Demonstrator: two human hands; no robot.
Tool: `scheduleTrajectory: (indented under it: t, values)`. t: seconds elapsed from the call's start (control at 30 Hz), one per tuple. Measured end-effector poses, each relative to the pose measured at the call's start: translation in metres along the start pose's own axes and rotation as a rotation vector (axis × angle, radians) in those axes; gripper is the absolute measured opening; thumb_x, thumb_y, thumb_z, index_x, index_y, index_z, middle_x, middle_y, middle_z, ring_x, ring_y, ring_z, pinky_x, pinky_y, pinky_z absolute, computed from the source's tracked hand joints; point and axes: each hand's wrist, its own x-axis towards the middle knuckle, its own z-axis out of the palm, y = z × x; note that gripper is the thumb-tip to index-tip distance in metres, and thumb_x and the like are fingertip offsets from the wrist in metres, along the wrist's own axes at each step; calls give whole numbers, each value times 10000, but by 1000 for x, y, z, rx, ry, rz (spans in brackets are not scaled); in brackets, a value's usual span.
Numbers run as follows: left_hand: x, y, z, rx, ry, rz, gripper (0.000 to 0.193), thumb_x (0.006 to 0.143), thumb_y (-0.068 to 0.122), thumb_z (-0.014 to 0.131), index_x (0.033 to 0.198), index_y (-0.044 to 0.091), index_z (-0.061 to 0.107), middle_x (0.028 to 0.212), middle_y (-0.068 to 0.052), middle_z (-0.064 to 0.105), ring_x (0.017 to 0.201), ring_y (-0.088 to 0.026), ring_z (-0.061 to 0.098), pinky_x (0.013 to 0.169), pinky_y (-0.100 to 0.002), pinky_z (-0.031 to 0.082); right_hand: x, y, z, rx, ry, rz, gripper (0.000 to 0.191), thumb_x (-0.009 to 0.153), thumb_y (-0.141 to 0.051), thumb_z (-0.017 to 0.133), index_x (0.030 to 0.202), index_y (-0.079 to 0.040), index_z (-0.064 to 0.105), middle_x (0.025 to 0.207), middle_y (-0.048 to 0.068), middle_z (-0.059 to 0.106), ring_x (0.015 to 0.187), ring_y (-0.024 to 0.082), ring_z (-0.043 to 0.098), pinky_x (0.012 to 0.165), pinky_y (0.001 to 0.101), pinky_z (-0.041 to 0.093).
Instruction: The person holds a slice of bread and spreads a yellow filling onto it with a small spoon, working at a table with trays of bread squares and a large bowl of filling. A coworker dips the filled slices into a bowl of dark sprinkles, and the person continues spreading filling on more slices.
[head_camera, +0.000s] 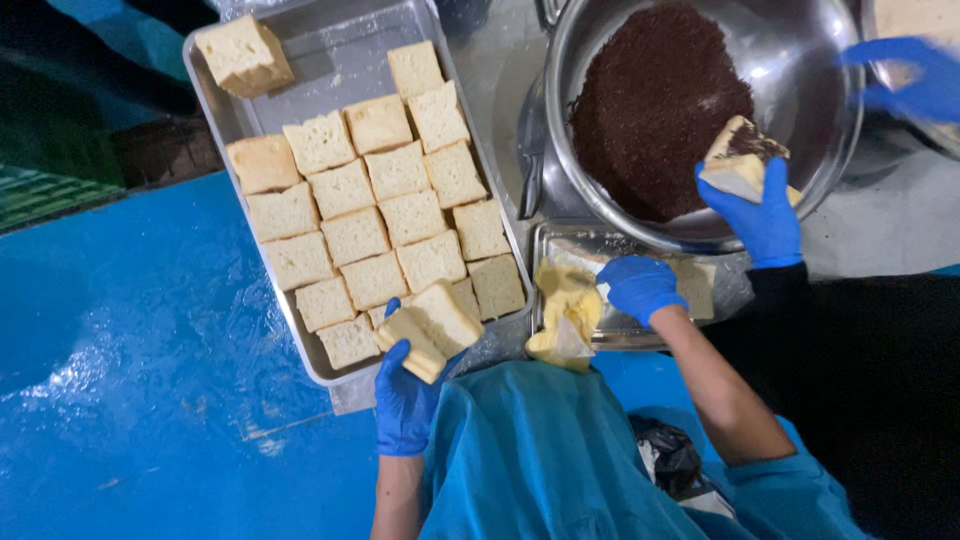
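Note:
My left hand (403, 395), in a blue glove, holds a pale square sponge cake piece (432, 327) over the near end of a metal tray (330, 55). The tray carries several more cut cake squares (378, 205) in rows. My right hand (637, 287), also gloved, grips a flat scraper loaded with yellow cream (563, 318) beside a small metal tray (600, 240) smeared with the same cream.
A large steel bowl (800, 60) holds dark chocolate sprinkles (650, 105). A co-worker's gloved hand (760, 215) holds a partly sprinkled cake piece (742, 155) over it. Another gloved hand (915, 75) is at the top right. A blue plastic-covered surface (150, 340) lies to the left.

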Motion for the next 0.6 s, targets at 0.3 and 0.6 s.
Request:
scheduleTrajectory:
  t: [0.3,0.6]
  values:
    - [-5,3,-11,-1,18,14,734,887,160,636,1581,212,402,1481,-88,534,1338,-271,524,1108,-431,417,1,-16,-19,-89,54,-23,342,857,-173,602,1075,-335,808,1098,100,752,986,314,724,840,482,560]
    - [3,2,-2,15,-27,77,746,894,130,642,1594,186,391,1535,-76,489,1390,-266,484,1156,-417,385,0,-14,-4,-29,-44,27,476,889,-129,591,1267,-386,724,1087,105,759,972,301,726,860,447,579]
